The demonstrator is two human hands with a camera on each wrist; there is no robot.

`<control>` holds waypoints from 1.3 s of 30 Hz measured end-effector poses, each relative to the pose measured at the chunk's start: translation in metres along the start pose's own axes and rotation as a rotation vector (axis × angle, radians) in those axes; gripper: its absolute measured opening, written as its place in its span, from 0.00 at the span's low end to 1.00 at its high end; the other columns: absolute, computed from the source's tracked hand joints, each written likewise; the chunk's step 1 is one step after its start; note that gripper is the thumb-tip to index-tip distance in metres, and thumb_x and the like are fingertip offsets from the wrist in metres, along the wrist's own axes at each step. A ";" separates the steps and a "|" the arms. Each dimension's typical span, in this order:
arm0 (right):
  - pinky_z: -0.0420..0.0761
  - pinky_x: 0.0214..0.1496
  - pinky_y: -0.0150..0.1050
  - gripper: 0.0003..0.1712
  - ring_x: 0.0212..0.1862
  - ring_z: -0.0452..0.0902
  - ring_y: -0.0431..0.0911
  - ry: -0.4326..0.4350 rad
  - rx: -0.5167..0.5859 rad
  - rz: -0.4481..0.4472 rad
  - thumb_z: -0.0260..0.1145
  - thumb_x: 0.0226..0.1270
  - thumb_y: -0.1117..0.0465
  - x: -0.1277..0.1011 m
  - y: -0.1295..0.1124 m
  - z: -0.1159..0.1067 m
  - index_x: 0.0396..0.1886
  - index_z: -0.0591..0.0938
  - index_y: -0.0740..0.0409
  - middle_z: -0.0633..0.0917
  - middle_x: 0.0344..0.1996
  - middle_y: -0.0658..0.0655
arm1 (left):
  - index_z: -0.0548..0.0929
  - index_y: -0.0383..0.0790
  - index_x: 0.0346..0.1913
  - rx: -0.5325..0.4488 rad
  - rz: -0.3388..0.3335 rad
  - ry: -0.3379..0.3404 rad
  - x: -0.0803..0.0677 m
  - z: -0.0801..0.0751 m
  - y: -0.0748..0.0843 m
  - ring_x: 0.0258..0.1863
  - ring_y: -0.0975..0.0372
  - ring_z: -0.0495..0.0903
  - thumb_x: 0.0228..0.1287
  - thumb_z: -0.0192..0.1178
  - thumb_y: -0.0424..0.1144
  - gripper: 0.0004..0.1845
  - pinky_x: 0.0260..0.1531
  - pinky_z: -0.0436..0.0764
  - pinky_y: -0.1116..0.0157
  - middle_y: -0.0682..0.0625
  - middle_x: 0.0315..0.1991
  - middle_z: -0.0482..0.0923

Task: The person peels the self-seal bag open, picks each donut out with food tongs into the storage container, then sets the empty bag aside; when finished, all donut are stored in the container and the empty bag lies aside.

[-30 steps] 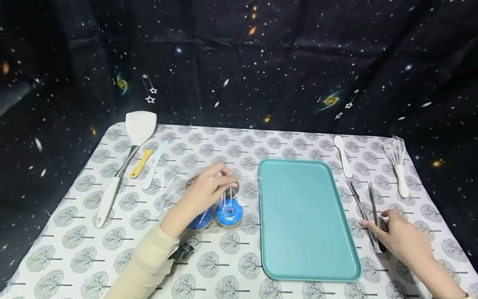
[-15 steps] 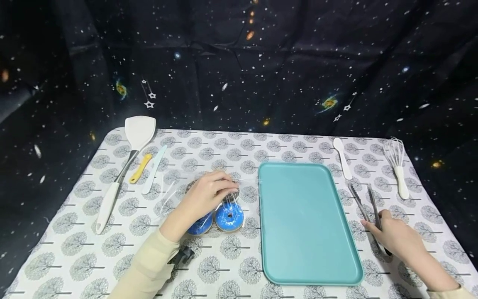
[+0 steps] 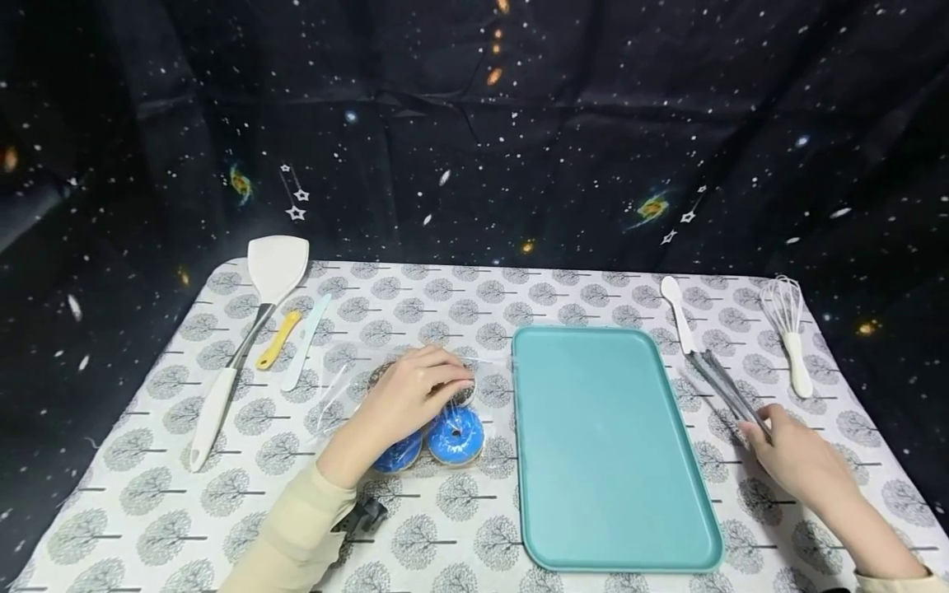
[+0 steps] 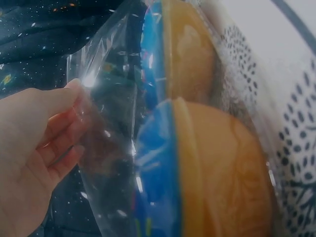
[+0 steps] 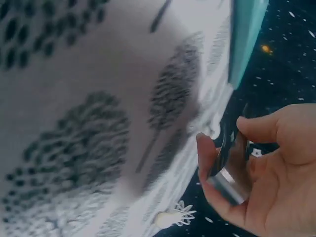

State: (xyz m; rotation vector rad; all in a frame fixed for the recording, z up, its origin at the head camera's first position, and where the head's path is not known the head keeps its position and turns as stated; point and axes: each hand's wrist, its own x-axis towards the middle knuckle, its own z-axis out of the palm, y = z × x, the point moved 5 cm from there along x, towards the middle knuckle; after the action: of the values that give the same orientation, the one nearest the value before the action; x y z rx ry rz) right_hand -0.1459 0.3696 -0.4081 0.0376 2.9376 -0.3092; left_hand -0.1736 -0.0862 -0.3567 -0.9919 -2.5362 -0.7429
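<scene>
Near the tabletop's front-right edge, the right hand (image 3: 797, 465) gripped closed metal tongs (image 3: 722, 385). At front-centre left, the left hand (image 3: 404, 399) pinched a clear bag (image 3: 341, 387) holding blue-iced doughnuts (image 3: 455, 435), just left of the teal tray (image 3: 615, 445). The slippery film could slide from the fingers, or the tongs could crush the icing.

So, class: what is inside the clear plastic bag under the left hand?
Inside the clear plastic bag lie two blue-iced doughnuts side by side and a darker one behind. The left hand covers most of that one, so more may be hidden.
</scene>
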 end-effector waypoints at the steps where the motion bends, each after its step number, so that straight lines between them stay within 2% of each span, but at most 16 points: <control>1: 0.74 0.32 0.61 0.35 0.42 0.73 0.73 0.034 0.012 -0.026 0.47 0.73 0.44 -0.001 -0.004 -0.002 0.54 0.66 0.76 0.74 0.43 0.81 | 0.86 0.43 0.41 0.002 -0.001 -0.003 0.000 0.000 0.000 0.45 0.62 0.79 0.61 0.62 0.41 0.08 0.54 0.76 0.60 0.53 0.41 0.83; 5: 0.73 0.36 0.62 0.27 0.42 0.73 0.70 0.155 0.040 -0.172 0.56 0.70 0.53 -0.002 -0.026 -0.007 0.52 0.68 0.75 0.74 0.43 0.77 | 0.86 0.43 0.41 0.010 -0.005 -0.010 0.000 -0.002 0.000 0.45 0.62 0.79 0.61 0.61 0.40 0.09 0.54 0.76 0.61 0.53 0.41 0.83; 8: 0.74 0.37 0.63 0.25 0.41 0.74 0.69 0.213 0.057 -0.256 0.58 0.69 0.55 -0.002 -0.044 -0.007 0.52 0.69 0.73 0.75 0.44 0.75 | 0.86 0.43 0.41 0.010 0.001 -0.019 0.001 -0.002 0.002 0.45 0.61 0.78 0.62 0.61 0.41 0.09 0.55 0.75 0.61 0.53 0.41 0.83; 14: 0.79 0.38 0.57 0.27 0.40 0.78 0.61 0.214 0.135 -0.370 0.57 0.70 0.53 0.009 -0.079 -0.003 0.57 0.69 0.72 0.77 0.44 0.71 | 0.86 0.43 0.41 0.021 -0.001 -0.037 0.002 0.000 0.004 0.45 0.62 0.79 0.62 0.61 0.41 0.08 0.54 0.76 0.61 0.53 0.41 0.83; 16: 0.81 0.36 0.53 0.27 0.38 0.78 0.56 0.220 0.144 -0.410 0.57 0.70 0.52 0.013 -0.090 0.000 0.57 0.70 0.68 0.79 0.43 0.67 | 0.85 0.43 0.41 0.023 -0.008 -0.044 0.002 0.002 0.003 0.45 0.62 0.78 0.62 0.61 0.41 0.08 0.54 0.75 0.61 0.53 0.41 0.83; 22: 0.80 0.36 0.46 0.22 0.35 0.78 0.47 0.275 0.038 -0.595 0.61 0.66 0.48 0.017 -0.129 0.004 0.54 0.76 0.55 0.81 0.39 0.52 | 0.86 0.43 0.41 0.017 -0.024 -0.030 0.001 0.006 0.001 0.46 0.62 0.78 0.61 0.61 0.40 0.08 0.54 0.75 0.61 0.53 0.42 0.82; 26: 0.78 0.34 0.43 0.21 0.33 0.76 0.43 0.295 -0.039 -0.707 0.62 0.64 0.46 0.017 -0.150 0.005 0.52 0.78 0.50 0.81 0.38 0.47 | 0.86 0.43 0.41 0.019 -0.024 -0.026 0.001 0.007 0.000 0.46 0.62 0.78 0.62 0.61 0.40 0.08 0.55 0.75 0.61 0.53 0.42 0.82; 33: 0.79 0.43 0.42 0.22 0.39 0.78 0.43 0.297 -0.091 -0.826 0.60 0.65 0.44 0.025 -0.181 0.005 0.51 0.79 0.52 0.81 0.40 0.48 | 0.85 0.43 0.42 0.014 -0.017 -0.036 0.001 0.008 0.000 0.47 0.62 0.78 0.63 0.60 0.40 0.09 0.56 0.74 0.61 0.54 0.43 0.82; 39: 0.77 0.40 0.40 0.23 0.35 0.76 0.42 0.362 -0.120 -0.887 0.62 0.64 0.45 0.032 -0.204 0.009 0.51 0.78 0.55 0.81 0.36 0.50 | 0.86 0.42 0.42 0.015 0.001 -0.025 0.002 0.005 0.002 0.46 0.62 0.78 0.62 0.61 0.39 0.08 0.55 0.75 0.62 0.53 0.42 0.82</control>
State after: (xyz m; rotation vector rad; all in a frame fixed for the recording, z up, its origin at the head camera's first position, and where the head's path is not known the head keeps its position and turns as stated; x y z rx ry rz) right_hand -0.1846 0.1686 -0.3810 -1.3694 3.1114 -0.2509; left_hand -0.1740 -0.0814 -0.3596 -1.0031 -2.5583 -0.7150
